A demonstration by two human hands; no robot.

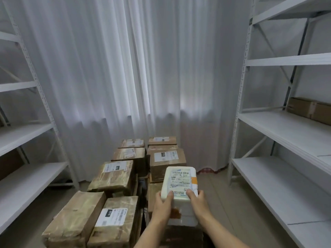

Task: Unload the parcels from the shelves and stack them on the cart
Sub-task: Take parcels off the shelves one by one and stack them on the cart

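A: Right, where is the parcel [179,181]?

B: In both hands, held low in the middle of the aisle, above the right-hand column of stacked boxes [114,178]. It is white, with a printed label on top and an orange strip at its right edge.

A: How is each grip set?

B: The left hand [162,205] clamps the parcel's near left corner, thumb on top of the label. The right hand [197,200] clamps the near right corner the same way, thumb on top, fingers hidden under it.

A: What sits beneath it?

B: Another white parcel, directly below and close. I cannot tell whether the 2 touch.

A: And the cart?

B: Hidden. Brown taped boxes in 2 columns run away toward the white curtain [125,68], most with white labels facing up.

A: The shelves?

B: White metal racks on both sides. The left rack [26,136] shows bare boards. On the right rack [286,127], 1 brown carton [309,109] lies on a middle board, well apart from the hands.
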